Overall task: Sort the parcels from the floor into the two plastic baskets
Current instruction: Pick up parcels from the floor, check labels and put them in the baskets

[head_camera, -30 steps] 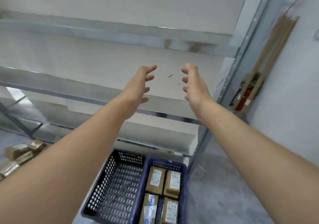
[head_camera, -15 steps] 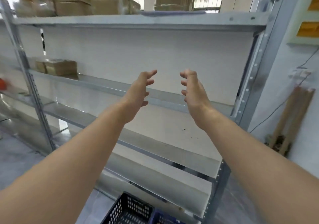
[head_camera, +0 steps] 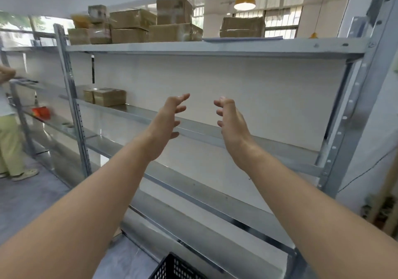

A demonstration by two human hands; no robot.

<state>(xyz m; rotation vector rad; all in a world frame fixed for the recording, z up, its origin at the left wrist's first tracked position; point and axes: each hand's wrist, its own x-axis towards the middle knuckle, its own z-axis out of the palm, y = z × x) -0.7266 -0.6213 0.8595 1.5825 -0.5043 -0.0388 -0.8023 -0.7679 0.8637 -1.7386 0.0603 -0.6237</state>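
Since a second ago the view has tipped up off the floor: the two baskets and the packed parcels have slid out of sight, and only a black corner of one basket shows at the near bottom edge. Both arms reach forward over it. The left hand and right hand hang level, palms facing each other, fingers spread and loosely curved, holding nothing. Just beyond them runs the metal shelving, with small cardboard boxes on its far-left middle shelf. A person stands at the far left. No floor parcels are in view, so the risk, as I judge it, is reaching down blind: a fumbled pick, a parcel put in the wrong basket, or knuckles catching the shelf lip.
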